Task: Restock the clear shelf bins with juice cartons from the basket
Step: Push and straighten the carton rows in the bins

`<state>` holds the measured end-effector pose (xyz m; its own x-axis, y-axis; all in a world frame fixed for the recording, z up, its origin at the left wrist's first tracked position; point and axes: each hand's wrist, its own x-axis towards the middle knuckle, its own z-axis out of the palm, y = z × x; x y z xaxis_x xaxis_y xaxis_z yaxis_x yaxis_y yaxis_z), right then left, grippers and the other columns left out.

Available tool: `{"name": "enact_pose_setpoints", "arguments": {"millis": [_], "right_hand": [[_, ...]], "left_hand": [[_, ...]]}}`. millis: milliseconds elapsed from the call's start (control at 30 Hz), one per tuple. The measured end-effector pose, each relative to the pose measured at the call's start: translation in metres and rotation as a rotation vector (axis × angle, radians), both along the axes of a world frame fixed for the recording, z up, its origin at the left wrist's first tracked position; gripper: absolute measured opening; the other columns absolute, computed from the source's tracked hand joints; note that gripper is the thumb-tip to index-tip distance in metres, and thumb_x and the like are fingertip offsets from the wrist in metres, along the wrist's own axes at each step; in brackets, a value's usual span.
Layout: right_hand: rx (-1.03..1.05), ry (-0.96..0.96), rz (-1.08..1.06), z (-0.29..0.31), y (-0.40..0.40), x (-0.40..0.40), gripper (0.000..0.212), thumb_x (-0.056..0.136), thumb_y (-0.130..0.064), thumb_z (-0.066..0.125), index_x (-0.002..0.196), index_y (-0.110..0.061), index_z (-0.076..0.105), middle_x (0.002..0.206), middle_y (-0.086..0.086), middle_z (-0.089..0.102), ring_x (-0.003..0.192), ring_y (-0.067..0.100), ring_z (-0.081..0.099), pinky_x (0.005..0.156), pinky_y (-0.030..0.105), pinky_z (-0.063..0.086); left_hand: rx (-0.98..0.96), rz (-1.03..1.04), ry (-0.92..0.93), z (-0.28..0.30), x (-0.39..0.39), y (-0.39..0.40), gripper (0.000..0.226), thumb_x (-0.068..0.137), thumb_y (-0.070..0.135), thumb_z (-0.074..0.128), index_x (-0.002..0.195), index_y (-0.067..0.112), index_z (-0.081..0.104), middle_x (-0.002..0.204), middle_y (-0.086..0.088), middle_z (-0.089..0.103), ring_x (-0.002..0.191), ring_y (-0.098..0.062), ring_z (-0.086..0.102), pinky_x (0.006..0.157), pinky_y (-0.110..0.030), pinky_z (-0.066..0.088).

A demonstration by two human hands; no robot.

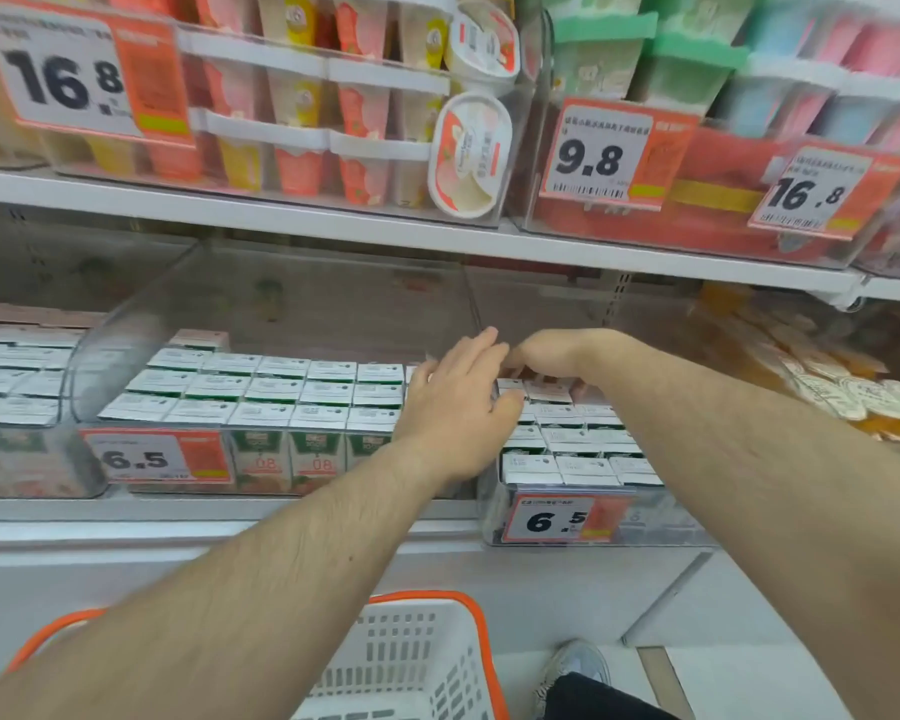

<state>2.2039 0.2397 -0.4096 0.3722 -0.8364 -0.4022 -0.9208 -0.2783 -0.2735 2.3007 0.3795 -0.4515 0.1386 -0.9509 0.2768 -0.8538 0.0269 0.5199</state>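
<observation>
Clear plastic bins (94, 356) on the middle shelf, packed with rows of green-and-white juice cartons (276, 392) standing upright, white tops facing up. Left hand (455, 402) reaching in over the cartons at the divide between two bins, fingers straight and spread, palm down, resting across carton tops, gripping nothing visible. Right hand (546, 353) just beside it, nearly touching at the fingertips, bent down at the wrist with fingers pointing into the back rows of the right-hand bin (494, 517); fingers hidden behind the wrist, so cannot tell whether curled round a carton or loose. Orange price tags on the bin fronts: 6.5 tag (154, 457) on the left bin, another 6.5 tag (554, 519) on the right. White basket (411, 662) with orange rim low down between the forearms, on the floor in front of the shelf; contents not visible. Upper shelf (333, 223) carrying cups and tubs in clear bins. Grey shoe (575, 665) right of the basket
</observation>
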Motion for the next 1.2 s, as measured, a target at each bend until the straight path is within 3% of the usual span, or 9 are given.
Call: {"name": "enact_pose_setpoints", "arguments": {"millis": [133,267,400,567,700,800,867,1067,1200], "right_hand": [[0.155,0.019,0.023,-0.002,-0.01,0.01,0.039,0.095,-0.048,0.047,0.118,-0.018,0.057,0.115,0.001,0.057,0.103,0.027,0.061,0.077,0.04,0.052],[0.209,0.025,0.012,-0.006,-0.02,0.01,0.04,0.092,-0.049,0.05,0.109,-0.017,0.067,0.106,0.006,0.071,0.089,0.025,0.07,0.087,0.043,0.055],[0.369,-0.053,0.011,-0.012,-0.032,0.003,0.053,0.09,-0.057,0.047,0.116,-0.017,0.069,0.104,0.004,0.075,0.085,0.024,0.071,0.081,0.039,0.055],[0.141,0.032,-0.113,-0.011,-0.047,-0.038,0.069,0.094,-0.072,0.026,0.094,-0.018,0.068,0.094,0.003,0.066,0.075,0.021,0.059,0.071,0.034,0.047],[0.14,0.162,-0.095,-0.019,-0.042,-0.056,0.075,0.089,-0.078,0.022,0.117,-0.021,0.062,0.14,0.0,0.049,0.126,0.026,0.046,0.11,0.05,0.034],[0.095,0.157,-0.088,-0.013,-0.036,-0.056,0.078,0.088,-0.08,0.019,0.097,-0.02,0.068,0.103,0.001,0.056,0.092,0.022,0.052,0.091,0.04,0.041],[0.067,0.182,-0.098,-0.005,-0.037,-0.063,0.082,0.09,-0.078,0.015,0.102,-0.015,0.067,0.089,0.003,0.055,0.073,0.021,0.048,0.072,0.036,0.041],[0.05,0.257,-0.171,-0.003,-0.043,-0.095,0.083,0.086,-0.083,0.015,0.102,-0.016,0.061,0.112,0.006,0.059,0.096,0.024,0.056,0.097,0.046,0.043],[-0.004,0.281,-0.186,0.004,-0.045,-0.105,0.089,0.088,-0.08,0.01,0.111,-0.015,0.066,0.119,0.009,0.061,0.105,0.031,0.057,0.087,0.042,0.045]], "left_hand": [[-0.032,0.05,0.057,-0.007,-0.006,-0.001,0.05,0.099,0.027,0.033,0.148,0.028,0.031,0.162,0.015,0.011,0.141,-0.02,0.029,0.114,-0.035,0.018],[-0.067,0.07,0.059,-0.011,-0.007,-0.005,0.048,0.098,0.024,0.035,0.146,0.027,0.036,0.161,0.014,0.016,0.139,-0.016,0.032,0.114,-0.036,0.022],[-0.081,0.068,0.066,-0.013,-0.008,-0.004,0.049,0.097,0.026,0.033,0.146,0.026,0.036,0.161,0.014,0.018,0.137,-0.015,0.035,0.113,-0.039,0.025],[-0.069,0.084,0.069,-0.013,-0.009,-0.004,0.051,0.098,0.025,0.033,0.149,0.026,0.032,0.162,0.015,0.015,0.139,-0.014,0.032,0.115,-0.039,0.022],[-0.075,0.098,0.07,-0.015,-0.009,-0.005,0.05,0.098,0.024,0.033,0.148,0.026,0.033,0.161,0.015,0.016,0.137,-0.014,0.035,0.114,-0.039,0.023],[-0.067,0.105,0.077,-0.014,-0.011,-0.004,0.05,0.098,0.025,0.033,0.148,0.027,0.033,0.161,0.016,0.015,0.137,-0.014,0.036,0.114,-0.039,0.023],[-0.064,0.105,0.082,-0.013,-0.011,-0.003,0.05,0.098,0.025,0.032,0.149,0.027,0.032,0.161,0.017,0.015,0.137,-0.014,0.036,0.115,-0.039,0.022],[-0.064,0.105,0.093,-0.013,-0.011,-0.002,0.049,0.099,0.025,0.032,0.149,0.027,0.032,0.162,0.016,0.014,0.137,-0.016,0.036,0.114,-0.039,0.021],[-0.069,0.096,0.086,-0.013,-0.011,-0.002,0.049,0.099,0.025,0.032,0.148,0.026,0.032,0.162,0.016,0.014,0.137,-0.015,0.036,0.113,-0.039,0.021]]}}
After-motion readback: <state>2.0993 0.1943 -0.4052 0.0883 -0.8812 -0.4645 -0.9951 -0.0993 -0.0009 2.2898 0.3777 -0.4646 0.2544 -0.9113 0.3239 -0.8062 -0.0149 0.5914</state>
